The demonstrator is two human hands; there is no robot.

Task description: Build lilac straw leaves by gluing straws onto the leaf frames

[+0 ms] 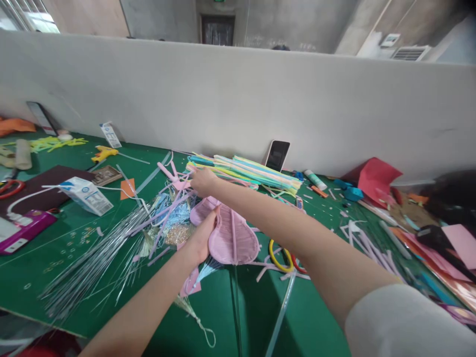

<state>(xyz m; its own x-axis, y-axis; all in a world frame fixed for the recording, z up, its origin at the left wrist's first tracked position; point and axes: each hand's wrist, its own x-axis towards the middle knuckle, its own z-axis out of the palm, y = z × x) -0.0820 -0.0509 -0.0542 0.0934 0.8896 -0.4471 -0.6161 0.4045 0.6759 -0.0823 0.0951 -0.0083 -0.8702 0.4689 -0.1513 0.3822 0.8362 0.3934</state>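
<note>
My left hand [203,240] is closed on a pink lobed piece [236,240] that looks made of pipe cleaners, with a thin stick [237,302] running down from it. Beyond it, my right hand [204,182] reaches over to the pile, its fingers bent beside loose pink pipe cleaners [173,173]; what they pinch, if anything, is hidden. A bundle of pastel pipe cleaners [256,171] lies just past the right hand. Close to the left hand are blue tassels [173,210], a bag of small beads [178,234] and a cream tassel [191,312].
Thin metal wires [92,263] fan out to the left, near a milk carton [85,196] and a yellow glue gun [104,152]. A phone [277,155] leans on the white partition [238,94]. Yellow tape roll [280,263], glue stick [284,307] and red paper [374,181] lie rightward.
</note>
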